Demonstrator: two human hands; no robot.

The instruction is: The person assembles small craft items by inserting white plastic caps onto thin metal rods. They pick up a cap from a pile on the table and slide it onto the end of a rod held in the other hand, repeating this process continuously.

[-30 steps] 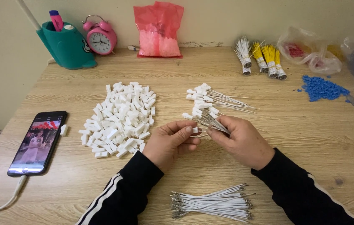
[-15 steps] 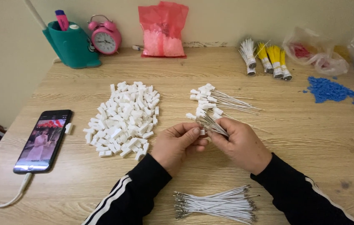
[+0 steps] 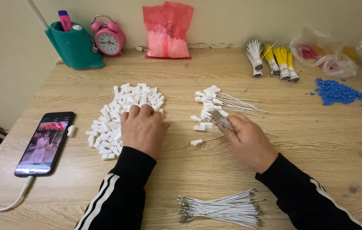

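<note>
The left hand (image 3: 142, 130) lies palm down at the centre of the frame, its fingers spread over the near edge of a pile of small white plastic caps (image 3: 123, 115); whether it pinches one cannot be told. The right hand (image 3: 247, 138), just right of centre, holds a thin bunch of white wires (image 3: 221, 120) pinched between thumb and fingers. Above it lie finished wires with caps (image 3: 215, 102), and one capped wire (image 3: 202, 140) lies between the hands. At the bottom centre is a bundle of bare white wires (image 3: 221, 208). At the top centre a pink plastic bag (image 3: 167, 32) leans on the wall; clear bags (image 3: 325, 55) sit upper right beside banded yellow and white wire bundles (image 3: 274, 59). A phone (image 3: 44, 142) lies at the left.
</note>
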